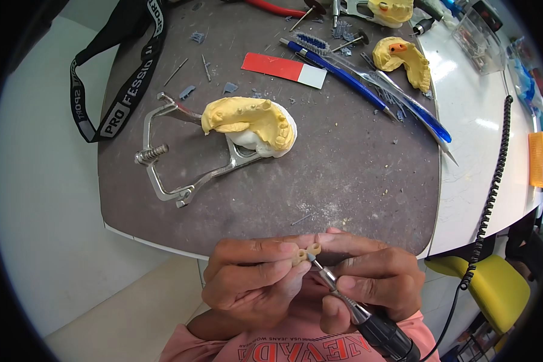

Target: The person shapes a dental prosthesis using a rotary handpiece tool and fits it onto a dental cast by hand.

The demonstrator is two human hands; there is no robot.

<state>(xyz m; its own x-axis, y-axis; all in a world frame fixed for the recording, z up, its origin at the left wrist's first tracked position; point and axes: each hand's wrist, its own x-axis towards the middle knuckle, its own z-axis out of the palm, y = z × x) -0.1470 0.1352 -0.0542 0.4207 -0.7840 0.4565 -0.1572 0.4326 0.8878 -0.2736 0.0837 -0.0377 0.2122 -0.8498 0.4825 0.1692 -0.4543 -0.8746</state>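
Close to my body, my left hand [250, 274] pinches a small tan dental bridge [299, 258] between thumb and fingers. A hollow, ring-like end of it faces up. My right hand [383, 274] is closed around a rotary handpiece [383, 335] with a black body and silver neck. Its small grey pointed bur [311, 257] is at the bridge, apparently touching it. Beyond the hands, a yellow plaster dental model [256, 120] on a white base is mounted on a metal articulator frame [208, 178].
A black printed strap [127, 90] lies at left. Farther back are a red-and-white strip [283, 69], a blue pen-like tool [344, 78], another yellow model [407, 63] and grey scraps. At right, a coiled black cord [495, 181] hangs over the white tabletop [470, 157] beside a yellow-green chair [495, 280].
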